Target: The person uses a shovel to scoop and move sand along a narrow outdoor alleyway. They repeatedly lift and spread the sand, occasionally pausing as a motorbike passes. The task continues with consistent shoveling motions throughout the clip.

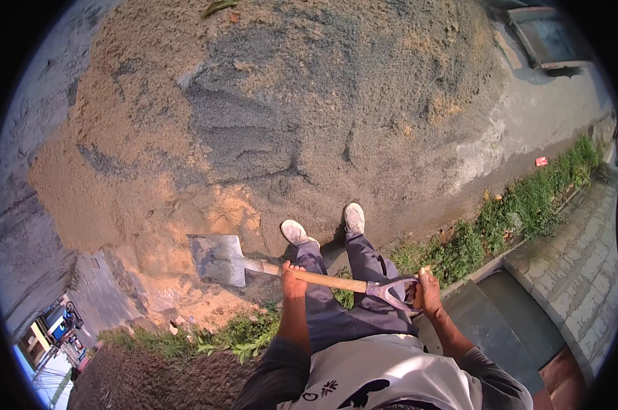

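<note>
A shovel (336, 281) lies across the front of my legs, its flat metal blade (217, 260) to the left over orange-tan sand. My left hand (293, 278) is wrapped round the wooden shaft near the blade's socket. At the other end my right hand (428, 290) grips the purple-grey D-shaped handle. Little or nothing rests on the blade. In front of my feet spreads a large sand pile (268, 116), dark grey and damp in the middle and tan around it.
My white shoes (294, 232) stand at the pile's near edge. Green plants (521, 212) line a kerb on the right, and more weeds (234, 338) grow at lower left. A rectangular trough-like container (549, 37) is at far right. A paved slope (575, 253) rises beyond the plants.
</note>
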The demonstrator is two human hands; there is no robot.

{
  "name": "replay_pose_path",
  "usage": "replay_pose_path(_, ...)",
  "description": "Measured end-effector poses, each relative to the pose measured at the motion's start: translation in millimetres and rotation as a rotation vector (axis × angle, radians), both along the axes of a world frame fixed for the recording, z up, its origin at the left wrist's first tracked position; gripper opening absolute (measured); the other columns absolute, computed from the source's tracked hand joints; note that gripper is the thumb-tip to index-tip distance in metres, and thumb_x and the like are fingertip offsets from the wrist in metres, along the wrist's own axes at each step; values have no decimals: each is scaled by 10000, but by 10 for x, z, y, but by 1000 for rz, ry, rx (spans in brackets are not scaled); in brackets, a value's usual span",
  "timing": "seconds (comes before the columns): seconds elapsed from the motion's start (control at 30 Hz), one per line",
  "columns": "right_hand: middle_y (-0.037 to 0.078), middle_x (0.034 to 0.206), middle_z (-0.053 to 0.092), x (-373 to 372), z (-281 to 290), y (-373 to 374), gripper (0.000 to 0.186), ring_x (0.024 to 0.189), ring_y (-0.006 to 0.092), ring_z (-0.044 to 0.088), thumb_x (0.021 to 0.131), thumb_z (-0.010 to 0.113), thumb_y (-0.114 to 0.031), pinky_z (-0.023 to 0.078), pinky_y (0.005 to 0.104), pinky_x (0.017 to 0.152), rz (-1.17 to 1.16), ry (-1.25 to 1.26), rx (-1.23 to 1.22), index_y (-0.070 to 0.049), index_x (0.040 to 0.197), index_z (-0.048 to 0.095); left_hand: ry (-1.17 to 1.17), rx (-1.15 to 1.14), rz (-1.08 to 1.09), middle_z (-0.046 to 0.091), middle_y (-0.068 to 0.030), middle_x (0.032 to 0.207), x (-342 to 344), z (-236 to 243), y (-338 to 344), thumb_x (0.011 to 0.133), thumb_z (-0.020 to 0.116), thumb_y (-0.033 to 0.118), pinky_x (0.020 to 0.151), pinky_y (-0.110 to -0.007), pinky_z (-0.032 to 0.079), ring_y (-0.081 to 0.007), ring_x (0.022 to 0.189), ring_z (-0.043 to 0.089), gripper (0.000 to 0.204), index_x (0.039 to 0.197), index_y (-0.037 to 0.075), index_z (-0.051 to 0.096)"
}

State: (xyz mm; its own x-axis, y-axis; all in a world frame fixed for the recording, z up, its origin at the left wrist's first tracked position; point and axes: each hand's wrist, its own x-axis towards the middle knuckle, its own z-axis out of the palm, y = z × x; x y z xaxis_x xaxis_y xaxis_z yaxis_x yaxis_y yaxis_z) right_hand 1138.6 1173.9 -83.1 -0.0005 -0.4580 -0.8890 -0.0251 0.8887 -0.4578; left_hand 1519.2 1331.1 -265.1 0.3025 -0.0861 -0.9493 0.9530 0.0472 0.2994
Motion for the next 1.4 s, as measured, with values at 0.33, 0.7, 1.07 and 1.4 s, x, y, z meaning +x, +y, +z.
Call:
replay_pose_path(0.33,-42,511,323,291,355,-456,414,372,70,314,942,542,-497,270,239,332,119,380,-19,-123,793,443,380,108,146,411,-9,749,-1080,-947,-438,863,634,120,563,-324,436,-154,620,426,185,855,94,451)
replay_pose_path(0.7,-64,509,287,561,-245,-1363,373,387,41,267,961,531,-424,230,236,335,121,671,-198,-147,735,425,530,-90,156,444,-24,676,-1321,-1776,-1863,854,639,150,578,-364,473,-173,594,471,178,805,85,481)
replay_pose_path(1.07,-25,489,405,1454,-2571,-891,366,370,80,392,914,615,-406,327,257,332,219,349,-180,-96,744,518,177,-1,18,437,-11,709,678,-3251,-1044,856,628,98,621,-330,488,-160,615,436,144,836,89,486)
replay_pose_path(1.4,8,476,437,470,-2053,-115,404,364,98,421,939,582,-394,352,266,334,64,257,-21,-60,725,505,115,141,-66,385,22,649,231,-2111,-339,840,621,154,541,-333,457,-137,555,412,196,764,131,441)
